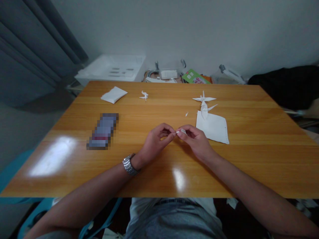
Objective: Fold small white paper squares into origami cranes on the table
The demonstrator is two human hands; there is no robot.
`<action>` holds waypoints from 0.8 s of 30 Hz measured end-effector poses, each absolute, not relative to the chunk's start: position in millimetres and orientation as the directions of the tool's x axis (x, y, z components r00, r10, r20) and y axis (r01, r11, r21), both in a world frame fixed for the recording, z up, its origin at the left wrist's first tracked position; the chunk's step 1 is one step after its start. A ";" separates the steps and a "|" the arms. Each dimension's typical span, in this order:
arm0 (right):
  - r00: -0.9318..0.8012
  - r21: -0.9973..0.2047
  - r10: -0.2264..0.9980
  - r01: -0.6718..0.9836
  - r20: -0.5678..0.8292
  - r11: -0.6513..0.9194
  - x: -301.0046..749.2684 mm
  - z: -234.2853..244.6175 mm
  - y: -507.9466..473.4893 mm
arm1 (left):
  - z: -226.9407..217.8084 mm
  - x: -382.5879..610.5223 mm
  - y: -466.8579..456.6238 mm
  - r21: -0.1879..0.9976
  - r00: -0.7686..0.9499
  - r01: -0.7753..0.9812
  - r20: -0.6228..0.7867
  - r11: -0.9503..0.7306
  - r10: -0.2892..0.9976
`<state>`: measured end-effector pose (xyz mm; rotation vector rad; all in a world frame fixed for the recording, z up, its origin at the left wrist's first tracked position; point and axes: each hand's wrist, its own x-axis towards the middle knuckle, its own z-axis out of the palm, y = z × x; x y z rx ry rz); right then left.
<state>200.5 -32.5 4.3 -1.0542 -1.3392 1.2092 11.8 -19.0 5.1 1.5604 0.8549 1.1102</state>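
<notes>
My left hand (156, 140) and my right hand (195, 139) meet over the middle of the wooden table (159, 172). Both pinch a tiny white piece of folded paper (181, 131) between their fingertips. A metal watch (129, 165) sits on my left wrist. Just right of my right hand lies a white paper sheet (213, 127), and a white folded paper crane (204, 103) rests at its far corner.
A small white paper crane (144, 96) and a folded white paper (114, 94) lie toward the far left. A blurred-out flat object (103, 131) lies left of my hands. A tiny paper scrap (186, 114) sits ahead. Clutter and a white box (112, 68) stand behind the table.
</notes>
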 end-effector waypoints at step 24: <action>-0.150 -0.999 0.988 0.011 0.046 0.048 199.9 9.4 -32.0 | 9.8 10.5 -19.8 0.967 0.365 0.074 0.201 -0.243 0.909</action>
